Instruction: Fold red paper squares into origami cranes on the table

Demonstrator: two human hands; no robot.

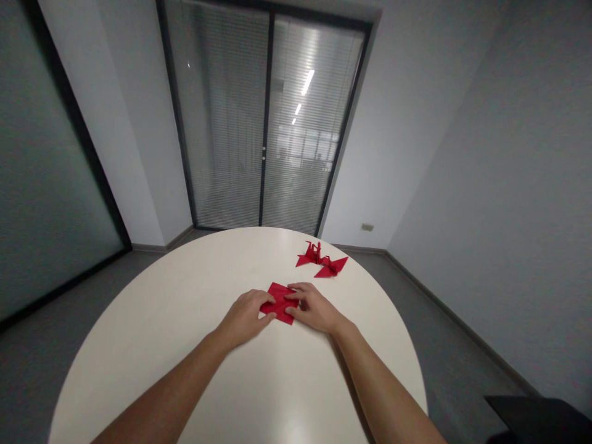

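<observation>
A small square of red folded paper (280,300) lies on the round white table, turned at an angle. My left hand (248,316) grips its left edge, the thumb below and the fingers curled at the side. At the opposite edge, my right hand (315,306) holds the paper between thumb and bent fingers; its upper fingers rest over the top right side. Parts of the paper's edges are covered by my fingertips. Beyond my right hand sit two red origami cranes, one farther crane (311,253) and one nearer crane (332,266), close together.
The white table (176,290) has a curved edge all round. Behind it are glass doors with blinds (263,123). A wall socket (367,227) is low on the back wall. Something black (541,419) stands at the lower right, beside the table.
</observation>
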